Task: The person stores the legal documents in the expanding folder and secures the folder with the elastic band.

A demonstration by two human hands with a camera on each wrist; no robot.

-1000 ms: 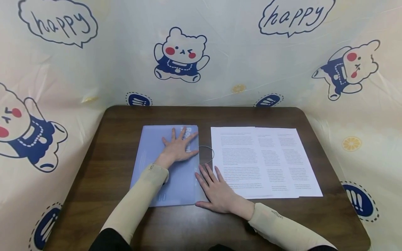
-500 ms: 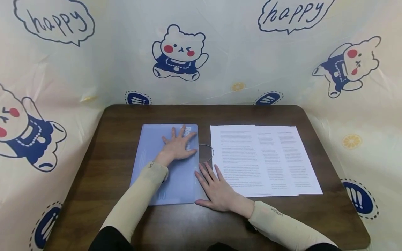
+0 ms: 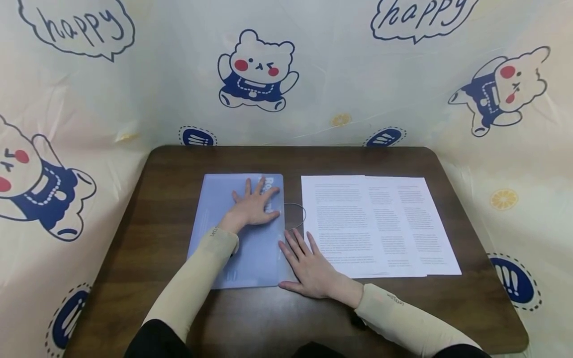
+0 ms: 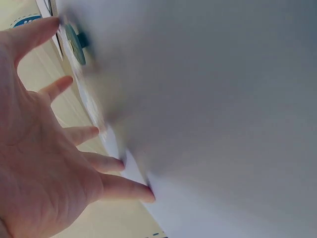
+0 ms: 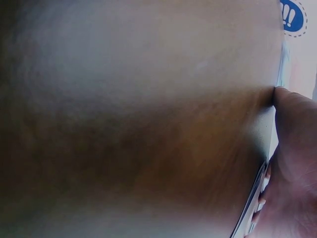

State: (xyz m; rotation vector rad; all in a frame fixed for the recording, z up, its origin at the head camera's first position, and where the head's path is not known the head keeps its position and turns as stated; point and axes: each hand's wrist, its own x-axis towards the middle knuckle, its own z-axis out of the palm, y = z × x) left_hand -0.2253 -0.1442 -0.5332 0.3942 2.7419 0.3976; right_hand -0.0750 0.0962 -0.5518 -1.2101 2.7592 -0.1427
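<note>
A blue translucent plastic folder (image 3: pixel 257 258) lies flat on the left half of the table. My left hand (image 3: pixel 251 209) rests on its upper part with fingers spread, partly covering the white lettering. In the left wrist view the fingertips meet the folder's pale surface (image 4: pixel 223 124), near a round teal button (image 4: pixel 76 44). My right hand (image 3: pixel 315 271) lies with straight fingers at the folder's lower right edge, thumb by the corner. A thin elastic loop (image 3: pixel 305 215) sticks out from that edge, just beyond the right fingertips. Neither hand grips anything.
Several printed paper sheets (image 3: pixel 340 223) lie overlapped and fanned out to the right, close to my right hand. Everything sits on a brown wooden table (image 3: pixel 380 318) with rounded corners. A cartoon-printed curtain (image 3: pixel 327 64) surrounds its back and sides.
The head view has tilted slightly, so the table and things sit a little higher in it. Both hands stay in place on and beside the folder.
</note>
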